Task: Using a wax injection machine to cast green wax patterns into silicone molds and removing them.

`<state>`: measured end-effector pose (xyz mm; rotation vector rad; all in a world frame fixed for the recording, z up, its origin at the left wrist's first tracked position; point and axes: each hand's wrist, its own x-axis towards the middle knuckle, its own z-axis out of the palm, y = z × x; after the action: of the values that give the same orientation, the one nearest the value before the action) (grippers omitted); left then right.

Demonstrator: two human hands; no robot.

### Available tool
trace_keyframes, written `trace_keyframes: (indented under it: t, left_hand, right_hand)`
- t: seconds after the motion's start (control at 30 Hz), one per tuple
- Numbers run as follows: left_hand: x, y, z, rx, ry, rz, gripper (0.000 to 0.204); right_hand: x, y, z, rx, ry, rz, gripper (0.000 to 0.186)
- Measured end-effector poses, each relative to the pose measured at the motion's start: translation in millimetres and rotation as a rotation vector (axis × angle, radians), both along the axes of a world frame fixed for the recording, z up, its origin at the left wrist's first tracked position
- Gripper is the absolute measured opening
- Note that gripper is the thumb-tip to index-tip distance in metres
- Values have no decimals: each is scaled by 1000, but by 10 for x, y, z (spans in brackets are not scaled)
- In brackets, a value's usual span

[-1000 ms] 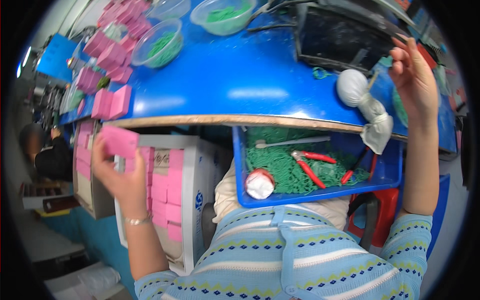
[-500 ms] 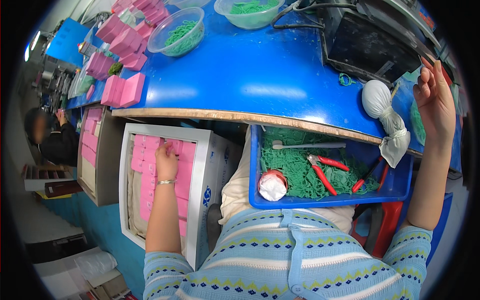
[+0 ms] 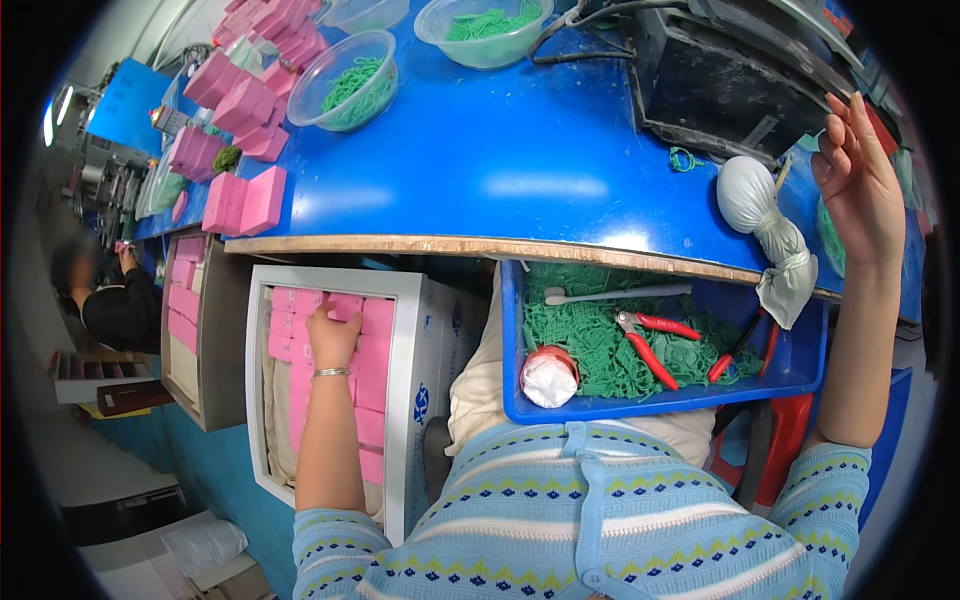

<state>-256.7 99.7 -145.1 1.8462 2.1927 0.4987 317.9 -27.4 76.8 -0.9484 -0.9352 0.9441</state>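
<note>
My left hand [image 3: 331, 335] reaches down into a white carton [image 3: 408, 420] beside my left leg and presses on the pink boxes [image 3: 372, 345] stacked inside it. Whether its fingers grip a box is hidden. My right hand [image 3: 862, 185] is raised over the right end of the blue table [image 3: 500, 170], fingers loosely apart, holding nothing visible. It hovers just right of a white cloth bundle [image 3: 755, 200] lying on the table edge.
A blue tray [image 3: 800, 375] under the table holds green bands, red-handled pliers [image 3: 655, 340], a white tool and a small wrapped ball. Clear bowls of green bands [image 3: 352, 78], pink box stacks [image 3: 245, 200] and a black machine [image 3: 735, 85] sit on the table. Another person [image 3: 115, 300] works at left.
My left hand carried a pink box down from beside the table into the white carton and now rests among the packed boxes. My right hand stayed raised at the right.
</note>
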Motion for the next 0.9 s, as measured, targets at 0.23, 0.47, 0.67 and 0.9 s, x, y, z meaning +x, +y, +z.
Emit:
trace_keyframes:
  t: [0.23,0.47,0.67,0.9]
  left_hand:
    - [-490,-80,-113,70,-346,-144,35]
    - [-113,-235,608,-378,581,-548,49]
    - [17,-187,704,-208,669,-332,42]
    - [1946,-929,1754,-236,-997,-643,28]
  right_hand:
    - [-155,-110,27,-13,97,77,30]
    - [-687,-236,113,10,-63,159,23]
    - [-929,-507,8,29,-305,143,20]
    - [-1458,-544,-579,-79,-349,383,33]
